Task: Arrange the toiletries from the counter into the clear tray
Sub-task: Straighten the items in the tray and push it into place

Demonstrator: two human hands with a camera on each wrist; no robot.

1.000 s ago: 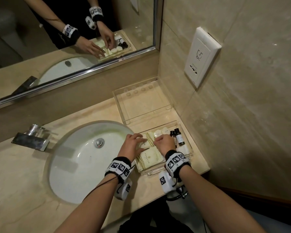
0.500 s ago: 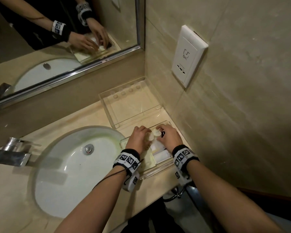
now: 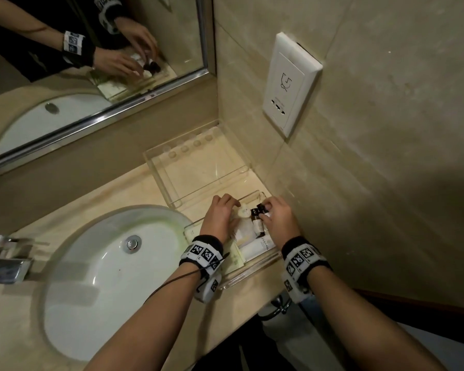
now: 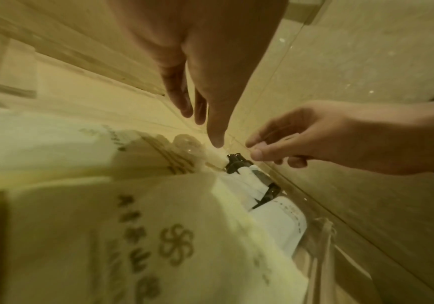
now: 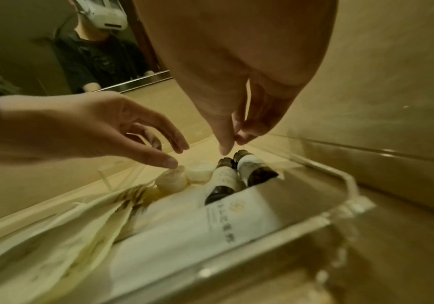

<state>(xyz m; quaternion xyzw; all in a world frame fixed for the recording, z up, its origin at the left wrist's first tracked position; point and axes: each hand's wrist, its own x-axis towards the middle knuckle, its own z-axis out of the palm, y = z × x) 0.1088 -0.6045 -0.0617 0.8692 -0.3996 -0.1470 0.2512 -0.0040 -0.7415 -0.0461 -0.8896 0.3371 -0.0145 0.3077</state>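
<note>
The clear tray [image 3: 252, 271] sits on the counter's right end beside the wall. In it lie cream packets [image 3: 235, 259], a white box [image 3: 257, 249], two dark bottles [image 3: 257, 224] and round white pieces [image 3: 243, 212]. My left hand [image 3: 227, 206] reaches into the tray's far end with straight fingers, one tip touching a round white piece [image 5: 171, 181]. My right hand [image 3: 265, 210] hovers over the bottle caps [image 5: 240, 154], thumb and forefinger close together, and a small gap shows below them. The bottles [image 5: 223, 176] lie side by side, partly under the white box [image 5: 197, 236].
A second clear tray [image 3: 198, 170] stands just behind, in the corner under the mirror [image 3: 91, 49]. The white basin [image 3: 105, 277] and chrome tap [image 3: 3, 261] are to the left. A wall socket [image 3: 289, 84] sits on the stone wall at right. The counter's front edge is close behind my wrists.
Both hands have moved from the packets to the tray's far end. The two bottles, hidden half a second ago, show again between the hands. The head view has shifted right.
</note>
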